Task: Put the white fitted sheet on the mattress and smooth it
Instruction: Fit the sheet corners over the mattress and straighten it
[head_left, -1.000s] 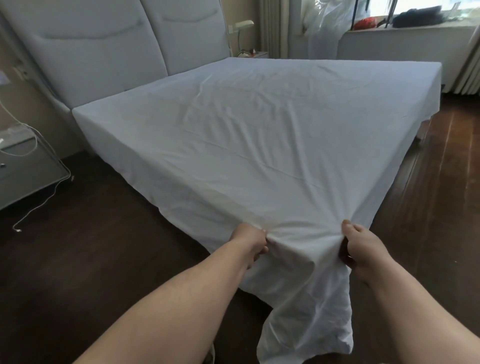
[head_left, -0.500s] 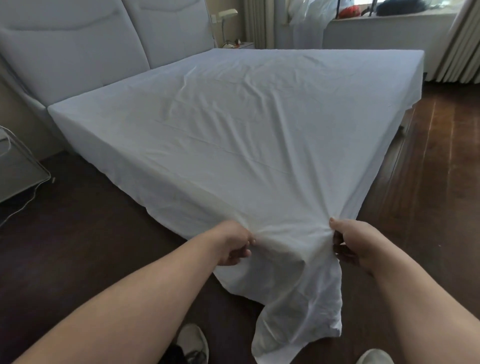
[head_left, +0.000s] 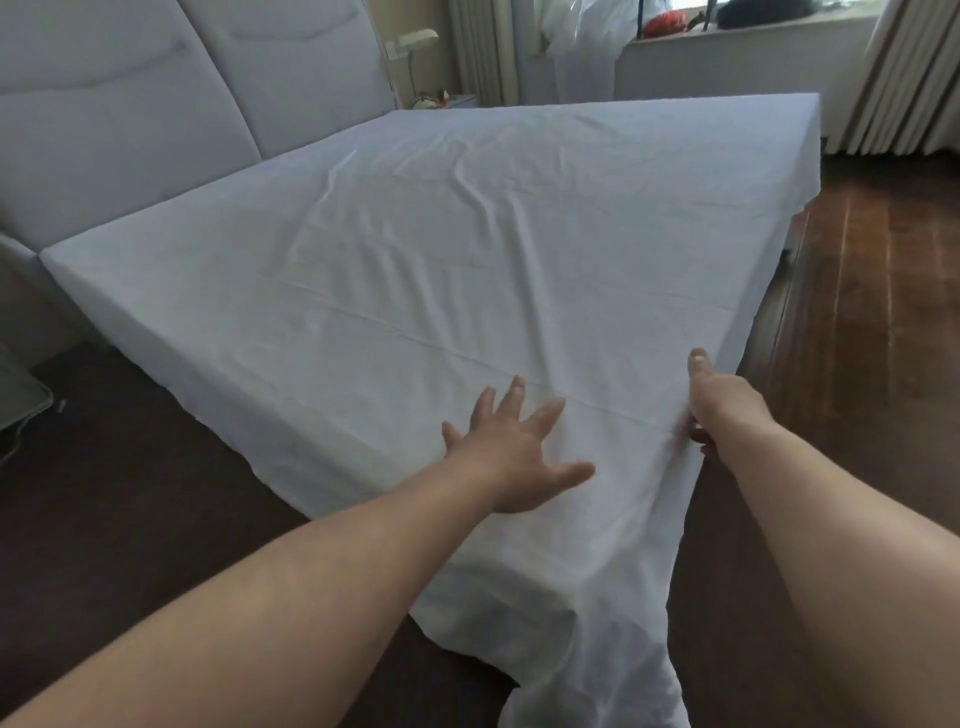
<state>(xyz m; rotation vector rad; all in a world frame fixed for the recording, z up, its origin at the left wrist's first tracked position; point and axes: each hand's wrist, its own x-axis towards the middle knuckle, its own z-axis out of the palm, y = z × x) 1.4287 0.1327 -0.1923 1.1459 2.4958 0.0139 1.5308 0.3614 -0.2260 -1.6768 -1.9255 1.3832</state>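
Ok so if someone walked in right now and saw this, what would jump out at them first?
The white fitted sheet spread across the whole mattress fills the view, faintly creased. At the near corner the left hand lies flat on it with spread fingers, while the right hand grips the fabric at the edge. Below them a loose corner of sheet hangs down toward the dark wooden floor.

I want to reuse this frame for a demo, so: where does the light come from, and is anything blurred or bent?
Head view: daylight enters from the window sill at top right; the sheet is evenly lit, without glare; wide-angle bending curves the curtains; both hands are sharp, the left hand spread flat.
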